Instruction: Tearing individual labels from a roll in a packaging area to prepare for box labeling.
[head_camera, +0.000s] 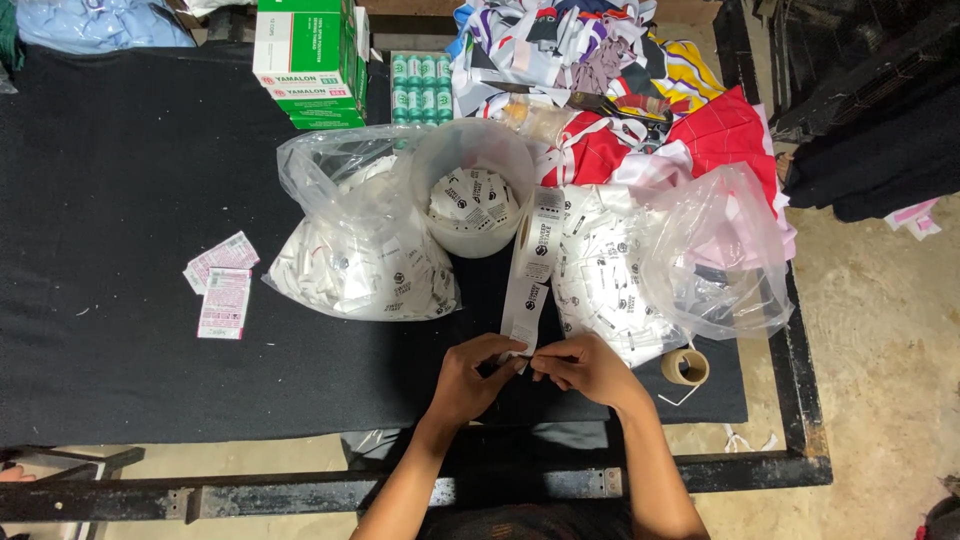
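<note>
A small garment workshop: a black-covered table (120, 200) carries bags of white labels (360, 260), a fabric heap (640, 90), and thread spools (420, 85), over a rough concrete floor (880, 330).

Far off to the left of the hands, a few small pink-and-white printed slips (222, 282) lie on the black cloth of the table (110, 170). Up beyond them, at the far edge, stands a stack of green-and-white cartons (305, 62), with a pack of small green-capped spools (421, 82) just beside it. Further right of that sprawls a heap of bright fabric pieces (650, 100), red, yellow, purple and white. Close to the right of the hands, an empty cardboard tape core (685, 366) rests on the cloth.
</note>
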